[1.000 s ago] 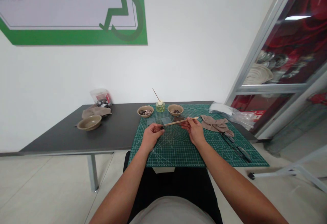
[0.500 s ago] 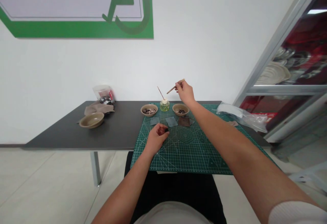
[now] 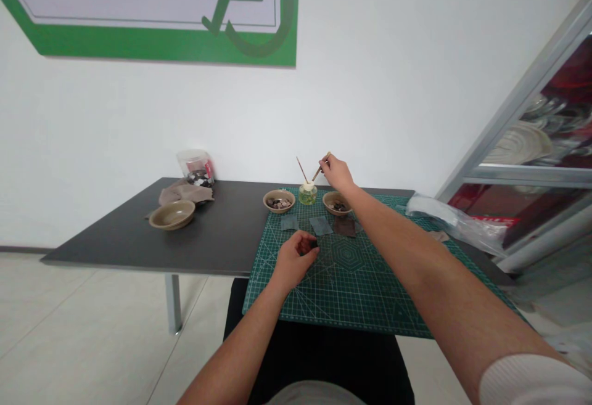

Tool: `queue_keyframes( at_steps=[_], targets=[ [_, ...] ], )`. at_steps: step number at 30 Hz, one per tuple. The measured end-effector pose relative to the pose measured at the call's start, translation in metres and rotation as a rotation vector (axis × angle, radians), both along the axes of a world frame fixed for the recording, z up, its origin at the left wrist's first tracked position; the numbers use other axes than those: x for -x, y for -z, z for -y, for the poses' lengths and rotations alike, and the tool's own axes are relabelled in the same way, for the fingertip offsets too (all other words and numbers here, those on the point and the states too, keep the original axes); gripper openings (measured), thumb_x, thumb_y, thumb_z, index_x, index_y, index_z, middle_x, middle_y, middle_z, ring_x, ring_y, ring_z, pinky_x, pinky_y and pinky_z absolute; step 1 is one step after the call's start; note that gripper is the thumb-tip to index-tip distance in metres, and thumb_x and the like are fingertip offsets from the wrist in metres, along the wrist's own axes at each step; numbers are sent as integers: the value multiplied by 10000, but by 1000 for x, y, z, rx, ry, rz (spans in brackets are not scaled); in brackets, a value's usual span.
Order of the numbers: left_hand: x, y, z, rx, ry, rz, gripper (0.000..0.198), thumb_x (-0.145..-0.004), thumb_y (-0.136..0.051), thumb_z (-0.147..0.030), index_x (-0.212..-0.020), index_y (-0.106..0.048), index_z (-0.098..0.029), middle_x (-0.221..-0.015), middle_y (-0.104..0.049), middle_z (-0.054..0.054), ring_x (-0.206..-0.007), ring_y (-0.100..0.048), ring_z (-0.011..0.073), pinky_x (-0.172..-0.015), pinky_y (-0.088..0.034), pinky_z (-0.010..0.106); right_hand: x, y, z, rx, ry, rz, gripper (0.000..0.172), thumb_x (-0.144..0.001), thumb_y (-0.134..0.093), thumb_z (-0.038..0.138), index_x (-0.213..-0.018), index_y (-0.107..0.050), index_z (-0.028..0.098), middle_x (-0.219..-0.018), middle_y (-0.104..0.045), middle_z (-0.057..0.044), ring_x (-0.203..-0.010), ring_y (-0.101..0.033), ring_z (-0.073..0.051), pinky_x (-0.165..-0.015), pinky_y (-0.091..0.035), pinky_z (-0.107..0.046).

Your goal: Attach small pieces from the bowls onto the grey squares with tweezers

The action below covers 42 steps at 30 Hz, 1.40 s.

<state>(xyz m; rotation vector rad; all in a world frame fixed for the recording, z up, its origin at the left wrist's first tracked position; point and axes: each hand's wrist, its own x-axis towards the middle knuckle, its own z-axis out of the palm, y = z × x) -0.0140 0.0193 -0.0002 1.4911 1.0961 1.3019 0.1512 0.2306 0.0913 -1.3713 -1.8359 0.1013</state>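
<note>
My right hand pinches a thin wooden stick that slants down to the mouth of a small glass jar of yellow-green liquid. A second thin stick leans out of the jar. Over the mat, my left hand is closed on a small dark piece, too small to make out. Tan bowls flank the jar: the left bowl holds light and dark pebble-like pieces, the right bowl mostly dark ones. Flat grey squares and a brown square lie in front.
A green cutting mat covers the right part of the dark table. To the left are another tan bowl, a beige cloth and a clear container. A plastic bag lies at right, near a glass-fronted cabinet.
My right hand has lowered, bringing the stick's end from above the jar to its mouth. My left hand keeps its hold on the dark piece. The whole view has shifted slightly.
</note>
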Motion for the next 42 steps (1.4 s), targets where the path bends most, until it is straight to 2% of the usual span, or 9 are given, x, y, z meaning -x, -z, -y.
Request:
queue_keyframes(
  at_steps=[6, 15, 23, 27, 31, 35, 42],
  targets=[
    [1, 0, 0, 4, 5, -10, 158, -707, -674, -212, -857, -624, -201, -659, -527, -35, -632, -491, 121, -626, -387, 245, 4, 10, -10, 49, -1, 4, 156, -928, -499, 304, -977, -594, 191, -793, -708, -73, -767, -662, -221, -779, -474, -328],
    [1, 2, 0, 26, 12, 11, 156, -727, -659, -217, -873, -604, -206, -659, -499, -40, -626, -470, 118, -618, -372, 243, 16, 27, -35, 80, -67, -264, 313, -960, -397, 483, -1121, -508, 238, -769, -694, -36, -659, -651, -193, -722, -512, -329],
    [1, -1, 1, 46, 30, 6, 154, -740, -641, -212, -882, -586, -194, -673, -483, -44, -639, -462, 109, -625, -366, 236, 27, 37, -30, 150, -29, -193, 255, -974, -366, 438, -1058, -495, 234, -734, -692, -35, -676, -660, -196, -761, -511, -335],
    [0, -3, 2, 60, 29, 10, 149, -747, -632, -203, -884, -577, -185, -667, -471, -49, -638, -453, 102, -627, -361, 234, 28, 34, -27, 137, -47, -300, 276, -978, -331, 450, -1096, -462, 239, -764, -683, -28, -608, -647, -167, -637, -534, -293],
    [-1, -4, 2, 60, 37, 20, 146, -746, -631, -198, -881, -575, -186, -663, -470, -52, -632, -449, 98, -623, -359, 232, 24, 23, -23, 97, -83, -449, 318, -976, -301, 489, -1150, -421, 251, -795, -667, -27, -538, -627, -143, -507, -523, -250],
    [-1, -4, 2, 56, 33, 31, 149, -739, -633, -192, -879, -579, -187, -670, -479, -51, -635, -453, 98, -627, -363, 231, 18, 13, -16, 60, -76, -465, 338, -966, -324, 514, -1151, -419, 247, -780, -662, -28, -538, -623, -140, -481, -518, -230],
    [0, -6, 3, 57, 23, 31, 145, -733, -634, -196, -866, -578, -189, -653, -470, -55, -620, -451, 98, -615, -363, 229, 16, 12, -7, 48, -41, -537, 340, -970, -296, 523, -1161, -383, 256, -792, -662, -21, -570, -638, -128, -506, -524, -207]
  ],
)
